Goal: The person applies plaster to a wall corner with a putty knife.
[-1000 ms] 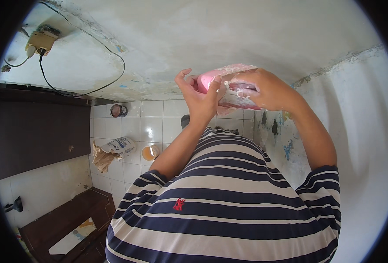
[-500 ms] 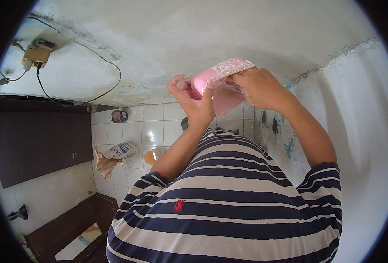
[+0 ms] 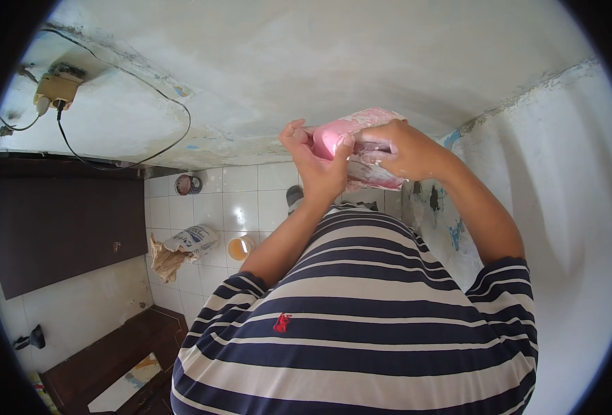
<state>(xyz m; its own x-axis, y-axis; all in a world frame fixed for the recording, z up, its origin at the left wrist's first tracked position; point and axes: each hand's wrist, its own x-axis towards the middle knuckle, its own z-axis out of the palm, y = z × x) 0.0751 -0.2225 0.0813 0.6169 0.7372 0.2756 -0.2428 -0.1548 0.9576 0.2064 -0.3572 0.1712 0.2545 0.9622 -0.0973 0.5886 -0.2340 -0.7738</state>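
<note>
A pink plastic tub (image 3: 328, 138), smeared with white paste on its side, is held up in front of my chest near the wall. My left hand (image 3: 317, 160) grips its left end, with fingers behind and thumb in front. My right hand (image 3: 406, 149) is at the tub's right part, its fingers curled and coated with whitish paste. Whatever those fingers pinch is hidden between them and the tub.
A tan power socket (image 3: 58, 90) with plugs and a hanging black cable is on the left wall. Below on the tiles stand an orange-filled bucket (image 3: 239, 247), a crumpled paper sack (image 3: 194, 239) and a small round can (image 3: 184, 184). A dark panel (image 3: 67, 228) lies left.
The tub has turned and shifted slightly right, showing more paste-covered surface below. My right hand has moved left and down across its front; my left hand has moved a little right.
</note>
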